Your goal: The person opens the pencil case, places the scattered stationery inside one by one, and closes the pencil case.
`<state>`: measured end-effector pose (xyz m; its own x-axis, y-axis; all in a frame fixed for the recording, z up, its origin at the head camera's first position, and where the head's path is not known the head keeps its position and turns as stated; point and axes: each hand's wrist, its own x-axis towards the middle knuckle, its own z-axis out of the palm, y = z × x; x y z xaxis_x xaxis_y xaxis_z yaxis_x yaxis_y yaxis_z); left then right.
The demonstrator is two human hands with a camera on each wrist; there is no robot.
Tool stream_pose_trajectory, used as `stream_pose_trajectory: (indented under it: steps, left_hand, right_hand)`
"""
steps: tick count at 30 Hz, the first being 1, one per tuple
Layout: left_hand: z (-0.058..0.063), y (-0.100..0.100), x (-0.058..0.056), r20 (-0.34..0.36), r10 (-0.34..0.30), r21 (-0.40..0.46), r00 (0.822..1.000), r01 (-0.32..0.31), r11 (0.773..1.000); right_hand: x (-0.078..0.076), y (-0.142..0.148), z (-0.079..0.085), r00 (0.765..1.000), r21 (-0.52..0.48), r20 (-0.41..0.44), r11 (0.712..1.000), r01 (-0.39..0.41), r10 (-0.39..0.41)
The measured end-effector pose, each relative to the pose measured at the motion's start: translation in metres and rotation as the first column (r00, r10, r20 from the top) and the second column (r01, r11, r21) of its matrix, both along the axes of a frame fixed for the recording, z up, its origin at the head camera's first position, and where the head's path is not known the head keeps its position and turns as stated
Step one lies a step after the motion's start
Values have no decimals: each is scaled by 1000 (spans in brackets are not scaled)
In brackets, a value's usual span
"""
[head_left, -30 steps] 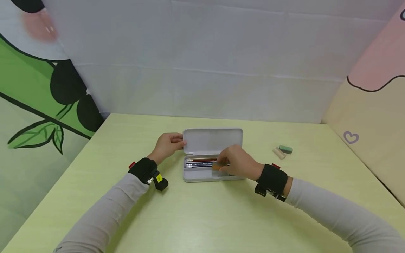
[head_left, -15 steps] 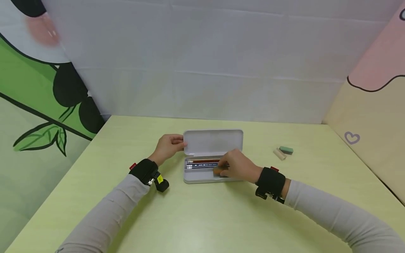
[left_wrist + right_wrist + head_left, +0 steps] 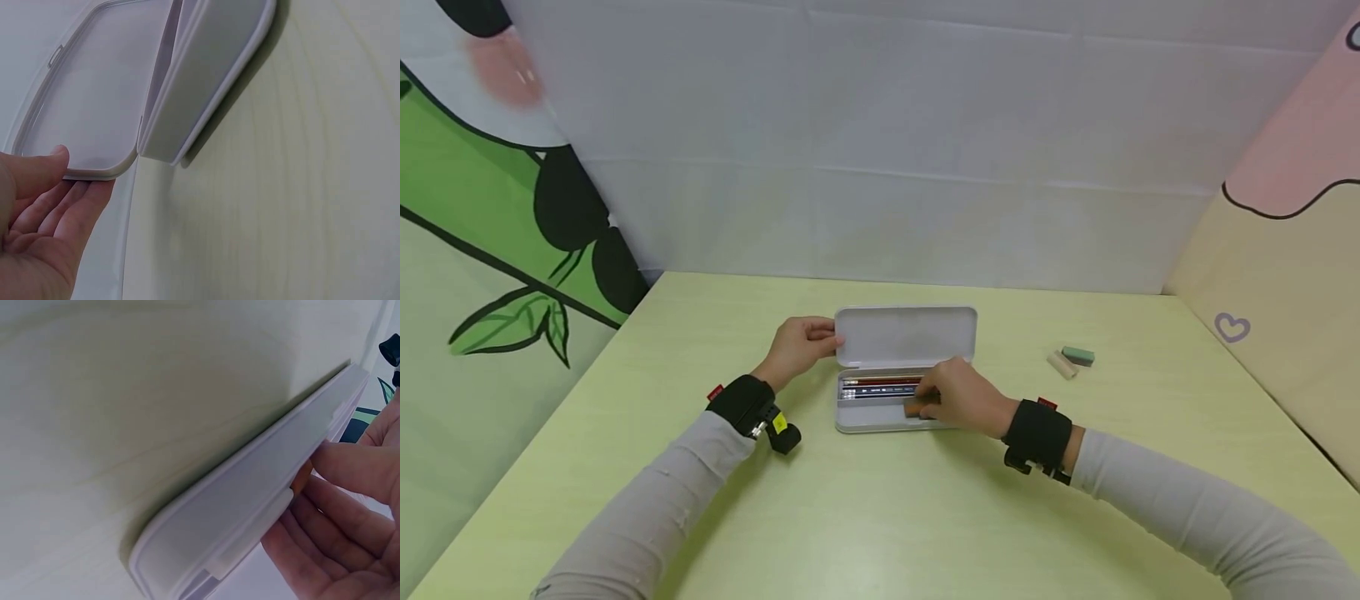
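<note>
A white pencil case (image 3: 872, 417) stands open on the table, its lid (image 3: 906, 335) raised at the back. My left hand (image 3: 797, 346) pinches the lid's left edge; in the left wrist view the thumb lies on the lid's inner side and the fingers (image 3: 81, 212) behind it. Several pencils (image 3: 880, 390) lie along the back of the case. My right hand (image 3: 966, 398) reaches into the front part and pinches a small orange-brown block (image 3: 914, 409) low in the case. In the right wrist view the block (image 3: 301, 479) shows between thumb and fingers, partly hidden by the case wall.
On the right of the table (image 3: 850, 517) lie a green block (image 3: 1078, 356) and a beige block (image 3: 1062, 364), side by side. A white sheet (image 3: 887, 167) hangs behind the table, and a printed panel (image 3: 1262, 350) borders its right side.
My right hand has come down slightly with the orange-brown block, which now sits lower in the front of the case. My left hand keeps its hold on the lid.
</note>
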<state>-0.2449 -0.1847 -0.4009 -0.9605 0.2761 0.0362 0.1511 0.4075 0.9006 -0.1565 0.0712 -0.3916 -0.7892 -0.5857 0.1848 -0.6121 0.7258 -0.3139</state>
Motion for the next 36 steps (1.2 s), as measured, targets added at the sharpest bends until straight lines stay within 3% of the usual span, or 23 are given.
stream_pose_trajectory:
  steps: [8, 19, 36]
  left_hand:
    - [2, -3, 3, -3, 1, 0, 1000, -1, 1000]
    - [2, -3, 3, -6, 2, 13, 1000, -2, 1000]
    - [1, -2, 3, 5, 14, 13, 1000, -14, 1000]
  right_hand:
    - [3, 6, 3, 1000, -26, 14, 1000, 2, -2]
    - [6, 23, 5, 994, -90, 101, 994, 56, -47]
    - [7, 30, 4, 998, -67, 56, 998, 8, -4]
